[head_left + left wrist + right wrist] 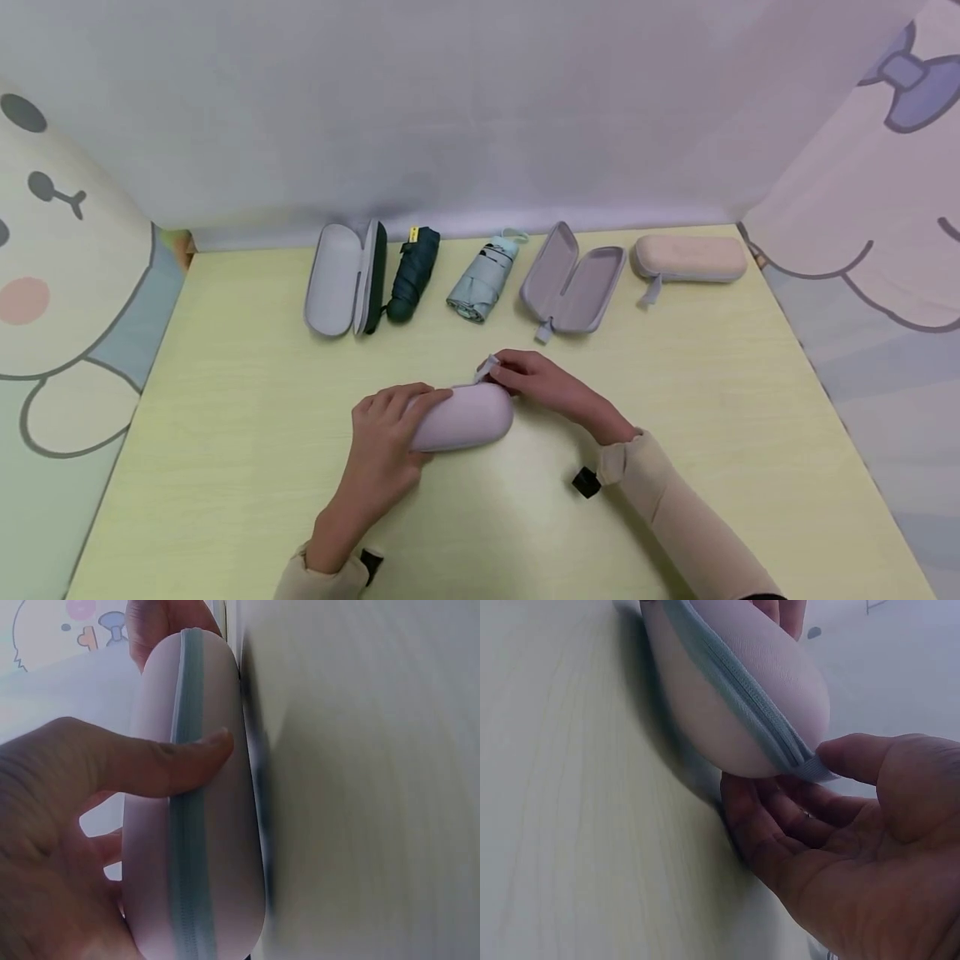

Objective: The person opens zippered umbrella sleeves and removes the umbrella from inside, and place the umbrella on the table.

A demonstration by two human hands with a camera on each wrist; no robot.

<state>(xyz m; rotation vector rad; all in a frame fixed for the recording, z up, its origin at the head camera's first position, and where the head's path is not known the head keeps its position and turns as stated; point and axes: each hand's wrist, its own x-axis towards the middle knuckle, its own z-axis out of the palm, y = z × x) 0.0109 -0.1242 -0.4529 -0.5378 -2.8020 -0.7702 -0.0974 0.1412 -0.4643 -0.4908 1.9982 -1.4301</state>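
A pale pink zippered hard case (pixel 468 418) lies in front of me, closed as far as I can see. My left hand (pixel 386 433) grips its left end, fingers over the top. The left wrist view shows the thumb (pixel 180 765) across the grey-green zipper band (pixel 193 847). At the far right corner, my right hand (pixel 551 385) pinches a small grey fabric tab (pixel 486 368). In the right wrist view, thumb and fingers meet at the zipper's end (pixel 799 759), other fingers below the case. The zipper pull itself is hard to make out.
Along the table's back edge stand an open case with a dark shell (pixel 333 283), a dark folded umbrella (pixel 414 275), a light blue folded umbrella (pixel 483 279), an open grey-lilac case (pixel 588 292) and a closed beige-pink case (pixel 692 258). A curtain (pixel 465 125) hangs behind.
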